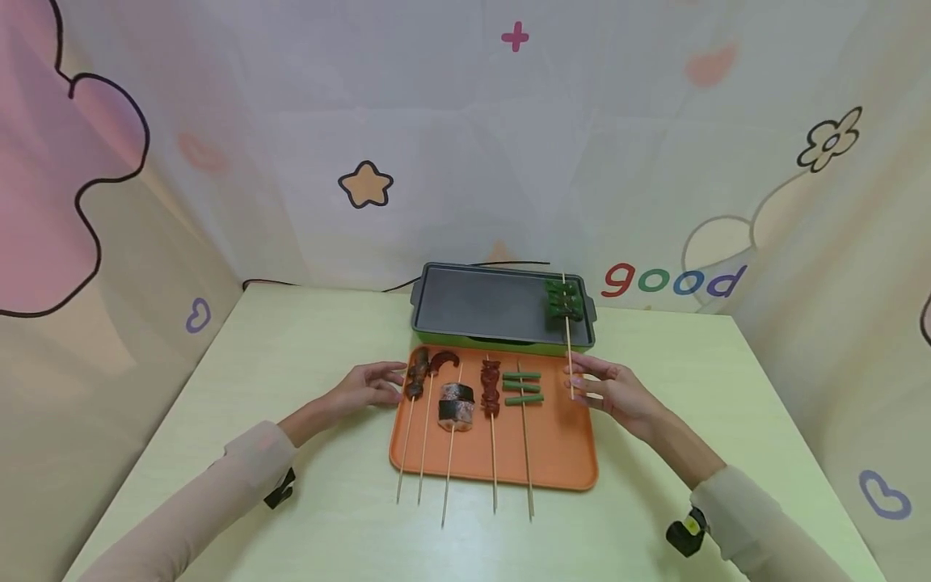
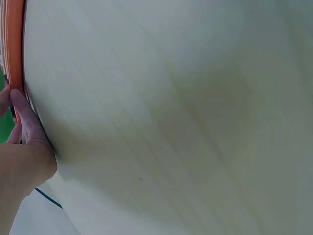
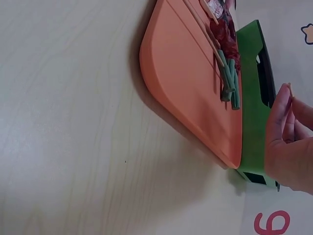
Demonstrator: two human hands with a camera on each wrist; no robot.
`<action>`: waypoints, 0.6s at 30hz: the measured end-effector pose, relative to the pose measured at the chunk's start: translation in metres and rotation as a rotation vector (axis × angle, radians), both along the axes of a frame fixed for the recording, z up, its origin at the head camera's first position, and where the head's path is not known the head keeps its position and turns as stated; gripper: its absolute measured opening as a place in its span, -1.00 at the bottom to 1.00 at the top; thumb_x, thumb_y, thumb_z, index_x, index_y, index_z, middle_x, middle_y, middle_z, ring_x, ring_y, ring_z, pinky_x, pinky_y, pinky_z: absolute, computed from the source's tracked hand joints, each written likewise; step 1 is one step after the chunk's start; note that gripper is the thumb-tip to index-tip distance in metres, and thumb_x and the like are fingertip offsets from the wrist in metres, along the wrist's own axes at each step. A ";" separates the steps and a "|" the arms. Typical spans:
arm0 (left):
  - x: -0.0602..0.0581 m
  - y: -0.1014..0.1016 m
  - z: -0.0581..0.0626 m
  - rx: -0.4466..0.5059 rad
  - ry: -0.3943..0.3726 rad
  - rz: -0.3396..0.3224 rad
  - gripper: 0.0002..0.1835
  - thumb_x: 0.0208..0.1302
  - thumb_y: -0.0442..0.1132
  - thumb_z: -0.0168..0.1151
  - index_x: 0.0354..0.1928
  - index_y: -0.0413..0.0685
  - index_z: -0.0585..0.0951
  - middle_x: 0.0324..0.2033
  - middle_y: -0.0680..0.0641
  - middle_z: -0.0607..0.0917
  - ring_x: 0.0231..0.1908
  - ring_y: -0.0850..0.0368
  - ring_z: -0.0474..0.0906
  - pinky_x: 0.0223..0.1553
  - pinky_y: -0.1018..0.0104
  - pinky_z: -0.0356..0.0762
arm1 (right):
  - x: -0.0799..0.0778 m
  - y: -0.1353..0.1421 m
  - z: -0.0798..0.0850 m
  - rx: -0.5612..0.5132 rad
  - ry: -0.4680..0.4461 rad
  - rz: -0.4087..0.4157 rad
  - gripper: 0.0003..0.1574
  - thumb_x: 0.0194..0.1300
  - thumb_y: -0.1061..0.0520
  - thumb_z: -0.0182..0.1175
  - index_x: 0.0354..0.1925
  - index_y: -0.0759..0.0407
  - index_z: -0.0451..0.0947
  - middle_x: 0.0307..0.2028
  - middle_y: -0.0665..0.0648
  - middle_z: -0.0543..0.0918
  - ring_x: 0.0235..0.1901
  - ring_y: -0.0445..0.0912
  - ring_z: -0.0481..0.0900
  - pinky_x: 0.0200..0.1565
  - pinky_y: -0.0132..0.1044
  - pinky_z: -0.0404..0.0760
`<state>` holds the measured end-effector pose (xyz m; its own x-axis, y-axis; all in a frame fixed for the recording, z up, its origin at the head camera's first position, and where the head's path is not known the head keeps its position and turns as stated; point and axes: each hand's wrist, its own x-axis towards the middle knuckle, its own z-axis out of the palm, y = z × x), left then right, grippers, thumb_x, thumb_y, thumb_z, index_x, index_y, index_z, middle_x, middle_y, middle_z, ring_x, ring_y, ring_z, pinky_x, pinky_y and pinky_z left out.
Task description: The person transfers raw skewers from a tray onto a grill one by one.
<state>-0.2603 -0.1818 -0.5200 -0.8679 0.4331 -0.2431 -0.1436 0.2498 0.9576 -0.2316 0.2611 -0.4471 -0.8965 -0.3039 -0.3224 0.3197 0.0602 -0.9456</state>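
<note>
In the head view, my right hand pinches the lower stick of a skewer of green leafy vegetable. The leafy part overlaps the right end of the dark grill plate. Over at the left, my left hand has its fingers at the rim of the orange tray; the left wrist view shows these fingers against that rim. On the tray lie a brown skewer, a curved dark red skewer, a pale skewer with a black band, a red meat skewer and a green bean skewer.
The green-sided grill stands right behind the tray. Sticks overhang the tray's front edge above the pale wooden table. A black cord runs behind the grill, along a printed curtain that closes off the back and sides.
</note>
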 end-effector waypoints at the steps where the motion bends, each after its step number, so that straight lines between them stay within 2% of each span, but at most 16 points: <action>1: 0.001 -0.001 -0.001 0.000 -0.002 0.000 -0.32 0.36 -0.47 0.23 0.50 -0.34 0.27 0.16 -0.36 0.57 -0.17 0.35 0.69 -0.04 0.39 0.70 | 0.000 0.000 -0.001 0.000 -0.008 -0.002 -0.19 0.50 0.25 0.15 0.56 0.36 0.08 -0.04 -0.07 0.62 -0.12 -0.28 0.73 0.01 -0.39 0.72; 7: 0.000 -0.004 -0.002 0.005 0.006 -0.005 -0.32 0.36 -0.47 0.23 0.50 -0.34 0.28 0.16 -0.37 0.57 -0.17 0.34 0.69 -0.06 0.41 0.70 | -0.005 0.001 -0.006 -0.014 -0.033 -0.013 -0.19 0.52 0.23 0.13 0.57 0.37 0.05 0.00 -0.06 0.66 -0.10 -0.25 0.72 0.07 -0.35 0.70; 11: -0.002 0.000 -0.003 0.014 0.015 -0.022 -0.31 0.38 -0.45 0.22 0.50 -0.35 0.26 0.20 -0.41 0.55 -0.16 0.37 0.68 -0.04 0.41 0.70 | -0.008 0.005 -0.008 -0.028 -0.045 -0.033 -0.19 0.52 0.26 0.11 0.56 0.40 0.04 -0.05 -0.10 0.70 -0.13 -0.26 0.74 0.02 -0.38 0.71; 18: -0.002 0.003 -0.003 -0.015 0.018 0.002 -0.33 0.38 -0.49 0.21 0.49 -0.35 0.28 0.18 -0.38 0.58 -0.19 0.39 0.68 -0.07 0.44 0.68 | -0.010 0.009 -0.014 -0.075 -0.039 -0.052 -0.20 0.50 0.28 0.14 0.53 0.49 0.05 -0.12 -0.13 0.77 -0.11 -0.25 0.76 -0.01 -0.36 0.73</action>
<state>-0.2622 -0.1789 -0.5226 -0.8729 0.4280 -0.2343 -0.1273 0.2639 0.9561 -0.2413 0.2698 -0.4615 -0.8990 -0.2820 -0.3352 0.3570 -0.0283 -0.9337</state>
